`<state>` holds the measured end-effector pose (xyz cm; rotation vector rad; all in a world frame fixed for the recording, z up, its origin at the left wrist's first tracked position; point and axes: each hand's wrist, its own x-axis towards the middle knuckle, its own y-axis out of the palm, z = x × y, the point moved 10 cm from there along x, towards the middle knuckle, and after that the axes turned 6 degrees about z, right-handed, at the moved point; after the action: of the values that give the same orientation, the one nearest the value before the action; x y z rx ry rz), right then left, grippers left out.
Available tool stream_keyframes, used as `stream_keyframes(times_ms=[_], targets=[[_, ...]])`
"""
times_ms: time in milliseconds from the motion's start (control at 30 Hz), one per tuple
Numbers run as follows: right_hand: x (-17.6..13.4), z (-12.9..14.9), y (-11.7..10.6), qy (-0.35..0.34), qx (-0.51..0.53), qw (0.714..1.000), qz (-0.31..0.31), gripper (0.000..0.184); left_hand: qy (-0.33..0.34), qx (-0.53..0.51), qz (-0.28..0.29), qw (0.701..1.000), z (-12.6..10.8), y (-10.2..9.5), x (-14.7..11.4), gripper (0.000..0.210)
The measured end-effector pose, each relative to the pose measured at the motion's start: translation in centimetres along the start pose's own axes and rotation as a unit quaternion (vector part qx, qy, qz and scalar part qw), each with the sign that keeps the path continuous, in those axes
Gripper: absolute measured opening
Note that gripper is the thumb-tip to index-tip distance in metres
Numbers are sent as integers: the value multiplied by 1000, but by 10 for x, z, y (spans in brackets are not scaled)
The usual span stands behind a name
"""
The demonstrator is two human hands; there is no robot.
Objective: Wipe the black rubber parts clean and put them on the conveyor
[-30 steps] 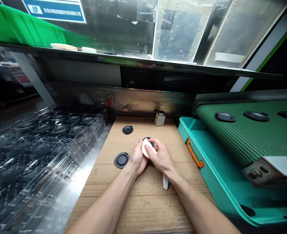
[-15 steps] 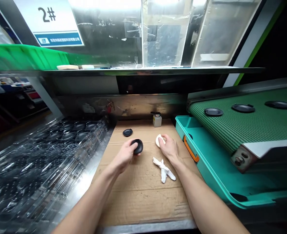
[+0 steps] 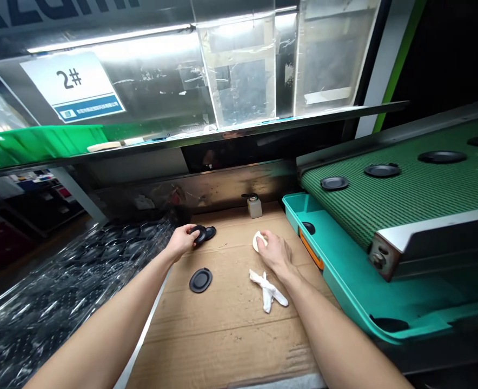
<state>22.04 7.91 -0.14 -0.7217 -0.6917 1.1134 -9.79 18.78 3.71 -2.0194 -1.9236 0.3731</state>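
My left hand [image 3: 182, 241] pinches a flat, round black lid-like disc [image 3: 199, 235] above the left back of the cardboard [image 3: 223, 335]. Partly behind it is a second black disc [image 3: 211, 232]; I cannot tell if the two touch. Nearer to me, a third black disc [image 3: 200, 280] with a small tab lies flat. In my right hand [image 3: 274, 252], fingers closed, is a round white pad [image 3: 258, 242], held over the right side of the cardboard. Just below that hand lies a crossed, crumpled piece of white cloth [image 3: 268, 292].
A small bottle [image 3: 254, 207] stands at the back. On the right, a teal bin [image 3: 336, 281] holds some black pieces under a green conveyor belt [image 3: 405, 189] carrying several black discs. Clear plastic trays [image 3: 60, 302] fill the left. A shelf with a green crate [image 3: 40, 143] spans above.
My left hand has moved left and away from me with its black disc, beside the lying one. Another disc shows where that hand was. My right hand stays nearly in place; the view has tilted.
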Motion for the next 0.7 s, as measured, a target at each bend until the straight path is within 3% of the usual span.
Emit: stream_keyframes(times_ms=[167, 333, 467, 600, 700], targets=[[1, 0, 2, 5, -8, 1000, 7, 36, -22, 23, 6, 999, 2, 8, 41, 35], [2, 1, 3, 5, -15, 1000, 9, 36, -19, -6, -14, 1000, 8, 16, 44, 45], [1, 1, 1, 4, -20, 1000, 10, 35, -25, -42, -4, 999, 11, 12, 14, 43], [0, 1, 0, 2, -23, 1000, 8, 36, -31, -91, 14, 995, 13, 0, -44, 47], [1, 1, 0, 2, -25, 1000, 8, 36, -73, -77, 22, 994, 28, -2, -90, 47]])
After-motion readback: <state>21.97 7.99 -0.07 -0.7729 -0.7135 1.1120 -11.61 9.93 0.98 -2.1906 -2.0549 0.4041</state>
